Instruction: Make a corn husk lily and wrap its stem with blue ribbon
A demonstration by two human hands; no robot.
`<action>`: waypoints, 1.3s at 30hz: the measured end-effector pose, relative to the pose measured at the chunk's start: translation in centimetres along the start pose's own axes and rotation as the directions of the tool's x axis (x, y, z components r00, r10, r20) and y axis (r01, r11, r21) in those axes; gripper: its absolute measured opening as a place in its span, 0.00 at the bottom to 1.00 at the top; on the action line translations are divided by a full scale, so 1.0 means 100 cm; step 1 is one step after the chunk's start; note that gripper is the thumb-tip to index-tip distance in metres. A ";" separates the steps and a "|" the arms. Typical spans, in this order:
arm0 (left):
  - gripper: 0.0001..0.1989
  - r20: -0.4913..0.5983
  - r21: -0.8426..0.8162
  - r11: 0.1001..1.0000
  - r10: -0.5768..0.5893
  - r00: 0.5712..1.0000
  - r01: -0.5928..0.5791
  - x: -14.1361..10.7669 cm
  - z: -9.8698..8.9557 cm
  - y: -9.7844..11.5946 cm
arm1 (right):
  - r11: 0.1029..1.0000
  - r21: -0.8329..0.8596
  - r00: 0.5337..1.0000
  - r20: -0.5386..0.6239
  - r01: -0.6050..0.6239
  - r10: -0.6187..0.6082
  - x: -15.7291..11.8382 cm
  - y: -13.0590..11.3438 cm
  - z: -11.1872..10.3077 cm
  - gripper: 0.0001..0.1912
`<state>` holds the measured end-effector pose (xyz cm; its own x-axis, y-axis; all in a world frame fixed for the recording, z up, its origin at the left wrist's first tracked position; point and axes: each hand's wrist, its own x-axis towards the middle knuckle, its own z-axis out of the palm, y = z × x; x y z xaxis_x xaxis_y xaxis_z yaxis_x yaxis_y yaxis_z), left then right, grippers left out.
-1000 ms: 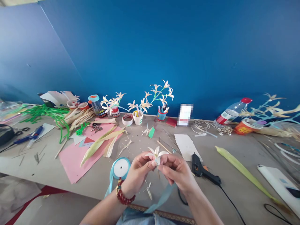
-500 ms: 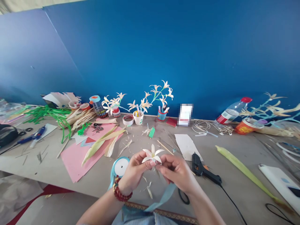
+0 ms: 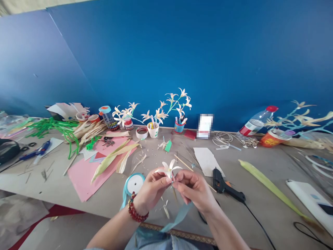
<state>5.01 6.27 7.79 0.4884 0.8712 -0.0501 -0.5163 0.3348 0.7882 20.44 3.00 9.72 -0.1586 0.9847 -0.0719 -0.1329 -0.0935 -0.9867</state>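
Observation:
A white flower (image 3: 169, 168) with narrow petals is held over the table's front part. My left hand (image 3: 157, 184) pinches its base between thumb and fingers. My right hand (image 3: 189, 184) is closed right beside it, its fingertips at the flower's lower end, where a little blue ribbon shows. A light blue ribbon (image 3: 179, 219) hangs below my right hand towards my lap. The white ribbon spool (image 3: 135, 184) lies to the left of my left hand, partly behind the wrist.
A black glue gun (image 3: 227, 187) lies right of my hands, near a green husk (image 3: 270, 185) and white paper (image 3: 207, 161). Pink paper (image 3: 88, 177) with husks is at left. Cups with flowers (image 3: 153, 131) and a bottle (image 3: 256, 124) stand along the blue wall.
The flower has tilted, so its petals now show more from the side and its base is more visible. My left hand has turned slightly; both hands stay together.

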 end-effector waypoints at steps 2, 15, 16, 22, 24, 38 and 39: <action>0.13 -0.035 0.032 0.999 0.045 0.998 -0.044 -0.002 0.000 -0.002 | 0.995 -0.087 0.998 -0.032 0.049 -0.052 -0.003 0.001 0.001 0.13; 0.10 -0.054 0.275 0.956 0.125 0.991 -0.105 -0.012 -0.012 0.000 | 0.945 -0.318 0.997 0.028 0.077 -0.071 -0.009 -0.008 0.001 0.11; 0.10 -0.059 0.264 0.960 0.114 0.992 -0.095 -0.012 -0.012 0.000 | 0.960 -0.275 0.998 0.047 0.057 -0.046 -0.008 -0.007 0.000 0.12; 0.12 -0.039 0.114 0.993 0.030 0.999 -0.025 -0.011 -0.005 0.007 | 0.997 -0.078 0.997 0.074 -0.016 0.022 -0.006 0.000 -0.002 0.16; 0.14 -0.048 0.083 0.997 0.005 0.999 0.000 -0.011 -0.003 0.008 | 0.999 -0.024 0.996 0.078 -0.046 0.048 -0.006 0.002 -0.001 0.17; 0.07 -0.086 0.161 0.979 0.144 0.986 -0.129 -0.020 -0.011 -0.010 | 0.913 -0.376 0.982 -0.042 0.156 -0.185 -0.018 0.008 0.007 0.09; 0.07 -0.078 0.155 0.979 0.142 0.987 -0.129 -0.020 -0.012 -0.009 | 0.925 -0.355 0.988 -0.024 0.133 -0.151 -0.017 0.007 0.007 0.10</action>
<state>3.66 4.62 6.48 0.3535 0.9353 0.0148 -0.4593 0.1597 0.8738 19.97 1.12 9.30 -0.1127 0.9908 0.0746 0.2031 0.0964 -0.9744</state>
